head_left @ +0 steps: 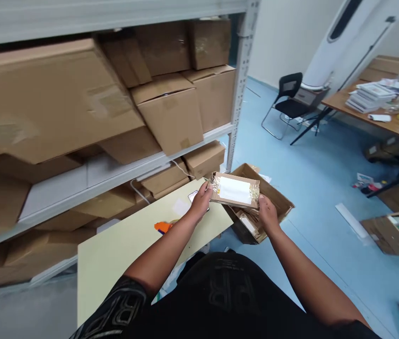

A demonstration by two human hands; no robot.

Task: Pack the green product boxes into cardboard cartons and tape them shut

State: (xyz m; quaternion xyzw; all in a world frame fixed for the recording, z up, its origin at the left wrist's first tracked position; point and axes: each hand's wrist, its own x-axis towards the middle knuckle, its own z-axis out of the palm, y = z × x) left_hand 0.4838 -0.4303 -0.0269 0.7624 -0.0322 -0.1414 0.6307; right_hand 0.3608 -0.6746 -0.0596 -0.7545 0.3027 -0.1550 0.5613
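Observation:
A flat cardboard parcel (235, 189) with a white label and shiny tape at both ends is held up between my two hands. My left hand (201, 201) grips its left end, and my right hand (267, 212) has hold of the lower right corner. Below it stands an open cardboard box (280, 200) with several flat brown packages inside. Beside my left hand, a phone (192, 195) lies on the pale yellow table (114, 263), partly hidden by that hand. An orange tool (163, 227), perhaps a tape dispenser, sits behind my left forearm.
At the left, a metal shelf (128, 178) is stacked with cardboard boxes (173, 120). On the blue floor are a black chair (293, 96) and an open carton (393, 233). A wooden table (340, 100) at the right carries a pile of white packages (372, 96).

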